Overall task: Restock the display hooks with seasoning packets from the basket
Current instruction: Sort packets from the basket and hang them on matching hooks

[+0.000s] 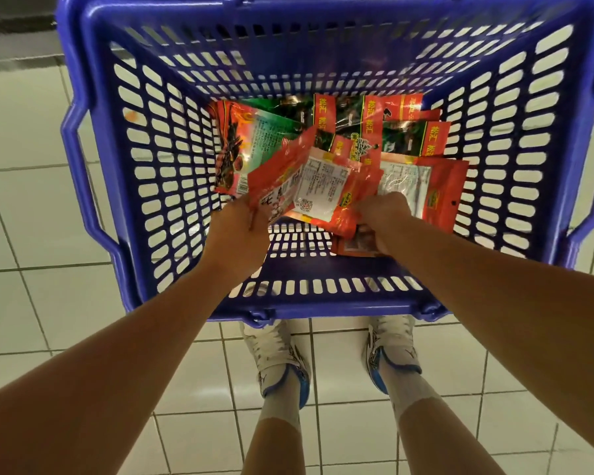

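White floor tiles (31,217) lie beneath the blue basket (93,186); our left hand (235,228) and right hand (386,217) grip red seasoning packets (323,186), fingertips hidden

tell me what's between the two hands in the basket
In the head view, a fanned bunch of red packets spans the gap from the left hand to the right hand, above the blue basket floor.

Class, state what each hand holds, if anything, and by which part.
Both hands grip red seasoning packets inside the blue basket: left hand at their left edge, right hand at the bottom-right edge.
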Motion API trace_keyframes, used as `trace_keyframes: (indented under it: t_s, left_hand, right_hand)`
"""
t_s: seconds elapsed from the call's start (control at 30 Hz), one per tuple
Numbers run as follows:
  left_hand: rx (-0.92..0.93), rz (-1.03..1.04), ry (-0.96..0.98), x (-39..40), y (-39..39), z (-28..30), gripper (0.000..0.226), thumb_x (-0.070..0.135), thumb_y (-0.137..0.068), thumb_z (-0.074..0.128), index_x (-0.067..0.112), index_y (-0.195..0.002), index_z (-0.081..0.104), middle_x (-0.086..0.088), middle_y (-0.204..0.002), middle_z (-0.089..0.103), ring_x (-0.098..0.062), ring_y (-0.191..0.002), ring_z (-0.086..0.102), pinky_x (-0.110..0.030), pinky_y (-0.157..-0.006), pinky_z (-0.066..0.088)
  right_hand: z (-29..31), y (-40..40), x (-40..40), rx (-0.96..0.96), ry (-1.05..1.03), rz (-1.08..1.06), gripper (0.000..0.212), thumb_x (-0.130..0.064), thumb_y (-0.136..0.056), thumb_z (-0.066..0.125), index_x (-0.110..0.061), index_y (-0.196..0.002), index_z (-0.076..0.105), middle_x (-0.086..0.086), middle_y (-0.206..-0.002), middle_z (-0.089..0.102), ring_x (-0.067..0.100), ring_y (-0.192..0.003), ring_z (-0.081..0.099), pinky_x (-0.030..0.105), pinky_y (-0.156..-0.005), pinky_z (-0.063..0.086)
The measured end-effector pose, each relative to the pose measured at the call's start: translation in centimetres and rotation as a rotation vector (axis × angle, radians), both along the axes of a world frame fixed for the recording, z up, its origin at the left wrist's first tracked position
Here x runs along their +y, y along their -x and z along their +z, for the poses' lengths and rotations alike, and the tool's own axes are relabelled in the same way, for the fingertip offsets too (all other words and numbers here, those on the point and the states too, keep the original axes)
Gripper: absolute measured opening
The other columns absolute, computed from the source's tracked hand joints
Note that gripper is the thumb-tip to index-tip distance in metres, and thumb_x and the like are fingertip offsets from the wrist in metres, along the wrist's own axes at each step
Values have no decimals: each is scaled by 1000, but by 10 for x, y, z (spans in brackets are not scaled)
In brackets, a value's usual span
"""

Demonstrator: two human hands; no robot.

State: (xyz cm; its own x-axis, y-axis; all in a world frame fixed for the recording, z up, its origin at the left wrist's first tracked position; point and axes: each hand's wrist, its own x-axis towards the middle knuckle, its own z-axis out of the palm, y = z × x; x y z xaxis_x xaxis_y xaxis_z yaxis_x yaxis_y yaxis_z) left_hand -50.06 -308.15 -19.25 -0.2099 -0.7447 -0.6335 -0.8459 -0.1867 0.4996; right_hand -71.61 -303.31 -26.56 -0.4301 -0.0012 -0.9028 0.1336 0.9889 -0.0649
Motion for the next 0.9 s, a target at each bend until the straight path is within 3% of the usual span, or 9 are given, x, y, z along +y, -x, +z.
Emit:
trace_keyframes:
  t_s: [0.03,0.13,0.3,0.4,0.47,0.6,0.73,0.8,0.9]
  left_hand:
    - [-4,10,7,0,1,2,27,20,-105,48,-1,-104,66,-9,-73,67,-17,-57,59,-13,-46,45]
    - [-1,15,72,-2,5,12,22,15,-103,52,-1,-101,68,14,-57,46,-1,-49,44,-4,-46,36]
    - [124,-90,64,-7,11,46,40,7,-103,48,12,-142,55,18,-62,52,-1,-37,46,-7,-38,35]
    - [195,26,-133,-2,20,65,34,7,-104,50,13,-134,62,18,-46,52,-1,-34,44,-10,-37,29]
    - [317,134,-298,1,30,86,23,2,-100,57,13,-116,69,14,-57,61,-5,-48,48,-19,-49,39]
    - [463,329,-399,7,40,127,16,-6,-90,66,9,-95,70,-22,-96,72,-14,-82,66,-33,-81,58]
    - [444,480,-303,7,37,159,17,7,-98,62,13,-108,74,-4,-101,78,-16,-95,74,-38,-83,61]
    - [475,521,-315,6,33,180,20,6,-99,58,18,-106,73,3,-98,79,-15,-91,76,-33,-75,61]
    - [527,584,-308,1,29,221,23,6,-98,60,23,-99,74,3,-100,79,-18,-91,77,-40,-77,62]
  right_hand:
    - [4,-1,-1,-24,33,-6,14,-14,-93,67,-5,-104,65,11,-86,74,25,-72,73,34,-60,62]
    - [31,-2,-5,-154,179,-57,11,-11,-88,69,-3,-95,67,7,-66,74,18,-52,69,26,-47,53]
    - [96,1,-14,-315,367,-21,18,-18,-81,67,-2,-87,69,13,-65,71,25,-55,69,32,-52,57]
    - [129,2,-19,-477,430,-96,15,-19,-91,54,-8,-91,64,10,-71,73,26,-71,73,40,-69,62]
    - [149,0,-25,-579,481,-193,15,-20,-93,50,-11,-88,61,8,-75,73,26,-79,72,42,-76,62]
    - [191,-7,-35,-633,531,-294,20,-21,-94,49,-11,-82,61,11,-78,71,30,-87,68,42,-80,61]
    - [235,-6,-33,-714,561,-239,38,-43,-95,57,-14,-70,62,14,-86,75,27,-82,72,39,-75,59]
    - [258,1,-31,-647,583,-166,42,-56,-89,60,-16,-79,66,9,-86,76,23,-77,73,36,-71,60]
    - [290,14,-28,-184,677,98,24,-46,-93,69,-23,-85,65,-11,-75,73,6,-68,68,34,-70,57]
